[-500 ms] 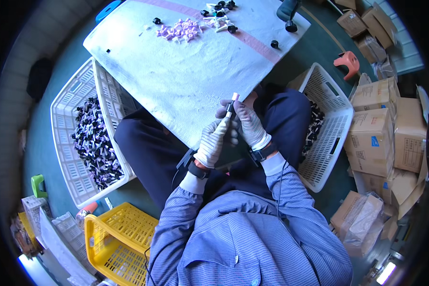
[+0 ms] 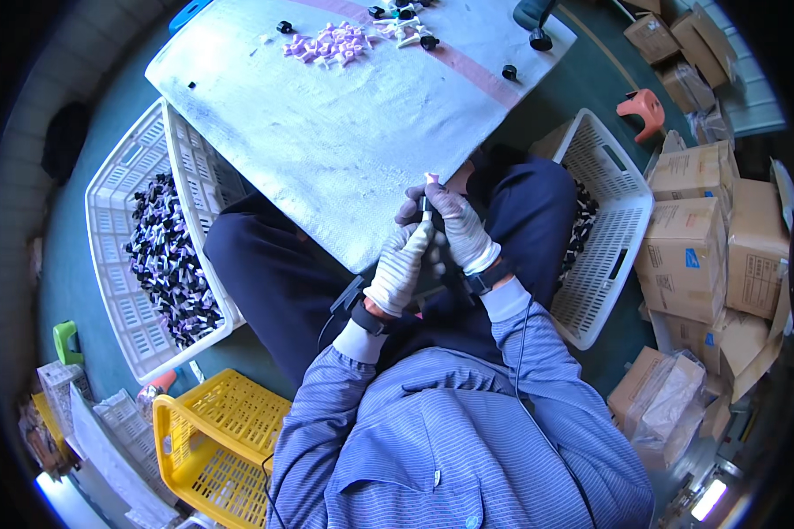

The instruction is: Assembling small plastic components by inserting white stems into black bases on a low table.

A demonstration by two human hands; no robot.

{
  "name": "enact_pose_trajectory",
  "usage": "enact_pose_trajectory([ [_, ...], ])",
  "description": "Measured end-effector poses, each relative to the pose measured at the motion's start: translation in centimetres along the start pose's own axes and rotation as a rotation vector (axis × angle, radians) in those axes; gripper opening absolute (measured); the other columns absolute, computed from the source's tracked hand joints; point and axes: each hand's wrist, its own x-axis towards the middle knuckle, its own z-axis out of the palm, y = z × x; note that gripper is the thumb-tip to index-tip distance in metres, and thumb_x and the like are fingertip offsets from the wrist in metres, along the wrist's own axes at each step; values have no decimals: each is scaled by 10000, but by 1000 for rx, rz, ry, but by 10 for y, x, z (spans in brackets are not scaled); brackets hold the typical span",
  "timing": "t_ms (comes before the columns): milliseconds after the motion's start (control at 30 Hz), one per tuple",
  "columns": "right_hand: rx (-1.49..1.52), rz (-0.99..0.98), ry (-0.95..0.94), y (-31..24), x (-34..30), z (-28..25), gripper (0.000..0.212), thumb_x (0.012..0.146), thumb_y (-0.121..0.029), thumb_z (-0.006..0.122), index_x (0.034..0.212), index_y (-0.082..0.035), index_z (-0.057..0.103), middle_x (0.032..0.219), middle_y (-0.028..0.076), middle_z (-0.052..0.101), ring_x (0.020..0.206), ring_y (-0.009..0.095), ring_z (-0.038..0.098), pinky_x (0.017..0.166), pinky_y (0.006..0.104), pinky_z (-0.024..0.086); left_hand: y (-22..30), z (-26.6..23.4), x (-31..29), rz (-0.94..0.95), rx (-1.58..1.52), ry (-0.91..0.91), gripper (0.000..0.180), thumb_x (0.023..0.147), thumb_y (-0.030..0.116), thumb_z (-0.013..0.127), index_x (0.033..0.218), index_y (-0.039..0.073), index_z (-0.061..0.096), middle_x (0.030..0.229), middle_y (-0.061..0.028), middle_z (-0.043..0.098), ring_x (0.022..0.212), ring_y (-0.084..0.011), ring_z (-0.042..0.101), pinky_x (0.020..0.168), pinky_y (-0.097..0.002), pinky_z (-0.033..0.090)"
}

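Both my hands wear pale gloves and meet over the near corner of the table (image 2: 344, 238). Between them is a small plastic part with a black middle (image 2: 426, 204) and a pale pink tip (image 2: 432, 178). My left hand (image 2: 399, 269) is closed round its lower end, thumb pointing up along it. Fingers of my right hand (image 2: 461, 231) pinch it higher up, just under the pink tip. The fingers hide much of the part. Farther off on the table lie a heap of small pink pieces (image 2: 329, 44), some white pieces (image 2: 408, 33) and several black knob-like pieces (image 2: 429, 42).
A white crate (image 2: 119, 331) of black, white and pink parts stands left of my knees; another white crate (image 2: 622, 212) with similar parts stands right. A yellow basket (image 2: 225, 401) is at lower left. Cardboard boxes (image 2: 679, 256) and an orange stool (image 2: 644, 113) are to the right.
Less of the part shows between my fingers, and its pink tip sticks out less. My hands remain together near the same table corner. The whole view has shifted slightly.
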Motion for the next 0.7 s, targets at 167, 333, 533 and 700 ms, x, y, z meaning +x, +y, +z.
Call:
enact_pose_trajectory([
  [167, -138, -204, 29, 18, 13, -14, 495, 937, -469, 599, 1112, -6, 596, 934, 80, 642, 763, 162, 642, 748, 298, 534, 3, -3, 2, 204, 485, 150, 307, 992, 323, 551, 923, 40, 650, 704, 24, 598, 608, -106, 573, 560, -234, 428],
  [333, -241, -307, 161, 34, 21, -20, 384, 944, -349, 635, 1098, 3, 625, 900, 61, 672, 827, 147, 642, 777, 283, 515, -4, -6, 6, 367, 1074, 385, 299, 975, 279, 567, 951, -3, 662, 723, -116, 659, 636, -227, 630, 577, -328, 453],
  [533, -206, -259, 221, 30, 17, -12, 345, 926, -331, 666, 1047, -10, 633, 894, 61, 677, 820, 139, 639, 780, 280, 507, -10, -16, 11, 527, 1273, 461, 245, 953, 244, 587, 972, 11, 660, 759, -226, 634, 679, -346, 640, 610, -407, 472],
  [700, -395, -297, 53, 13, 13, -24, 372, 899, -367, 688, 1002, -13, 642, 906, 73, 686, 863, 156, 646, 826, 299, 494, -10, -16, 14, 680, 1378, 396, 226, 949, 231, 596, 967, 14, 658, 755, -206, 631, 680, -356, 631, 610, -410, 474],
])
